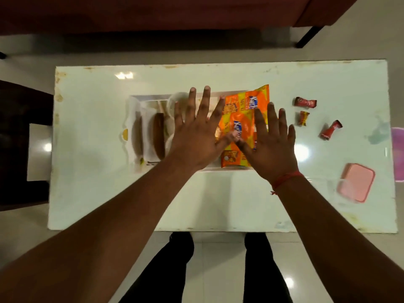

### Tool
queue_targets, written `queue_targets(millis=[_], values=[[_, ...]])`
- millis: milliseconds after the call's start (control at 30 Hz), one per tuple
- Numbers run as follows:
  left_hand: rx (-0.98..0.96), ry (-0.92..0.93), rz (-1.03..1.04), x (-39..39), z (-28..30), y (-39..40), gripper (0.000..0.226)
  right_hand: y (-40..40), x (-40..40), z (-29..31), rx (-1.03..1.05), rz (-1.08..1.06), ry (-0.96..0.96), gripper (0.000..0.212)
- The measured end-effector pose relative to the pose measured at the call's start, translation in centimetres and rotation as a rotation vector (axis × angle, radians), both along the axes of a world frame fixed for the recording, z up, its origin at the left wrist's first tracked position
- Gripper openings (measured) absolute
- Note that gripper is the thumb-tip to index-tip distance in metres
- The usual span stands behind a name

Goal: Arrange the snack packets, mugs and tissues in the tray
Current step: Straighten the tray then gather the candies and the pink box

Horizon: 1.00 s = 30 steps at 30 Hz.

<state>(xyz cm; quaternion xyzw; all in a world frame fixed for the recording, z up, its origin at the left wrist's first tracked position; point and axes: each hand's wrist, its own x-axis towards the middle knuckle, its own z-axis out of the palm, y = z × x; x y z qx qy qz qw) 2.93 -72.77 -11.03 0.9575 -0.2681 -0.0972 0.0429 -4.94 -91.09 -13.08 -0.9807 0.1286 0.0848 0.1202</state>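
A white tray (135, 106) sits at the middle of the white table (218, 200). Orange snack packets (242, 110) lie stacked in its right part. White mugs (176, 101) and brown-and-white items (158, 136) fill its left part, partly hidden by my hands. My left hand (196, 132) hovers flat with spread straight fingers over the tray's middle. My right hand (271, 141) is flat too, fingers straight, over the right edge of the packets. The two thumbs almost meet above the packets. Whether the palms touch anything is unclear.
Three small red wrapped sweets (305, 102) (303, 118) (330, 132) lie on the table right of the tray. A pink lidded box (355, 185) stands near the right front corner. A dark chair (21, 138) is at the left, a red sofa (153, 12) behind.
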Motion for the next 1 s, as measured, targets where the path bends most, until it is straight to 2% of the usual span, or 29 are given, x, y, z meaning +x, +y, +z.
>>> queue_targets(millis=[300,467,567,667,800,933,1000], values=[[-0.043,0.055,-0.03,-5.9,-2.0,-16.7,0.08,-14.4,-5.7,-0.5,0.019,-0.031,0.029,0.084],[-0.046,0.092,-0.055,-5.7,-4.9,-23.6,0.069,-21.8,-7.0,-3.2,-0.01,-0.004,0.09,0.08],[-0.001,0.178,-0.046,-4.6,-6.7,-25.6,0.059,-24.3,-6.2,-5.3,-0.018,0.014,0.113,0.072],[0.048,0.151,-0.039,-3.8,-7.9,-27.0,0.049,-25.9,-4.8,-7.2,-0.034,0.045,0.1,0.064],[0.068,0.1,-0.038,-3.0,-9.8,-28.5,0.037,-27.1,-3.3,-9.0,-0.072,0.129,0.004,0.041],[0.024,0.094,0.007,-2.9,-10.6,-29.3,0.023,-27.5,-3.0,-9.6,-0.124,0.154,-0.055,0.024],[-0.043,0.13,0.051,-3.0,-10.5,-29.2,0.023,-27.5,-3.4,-9.4,-0.103,0.143,-0.065,0.02]])
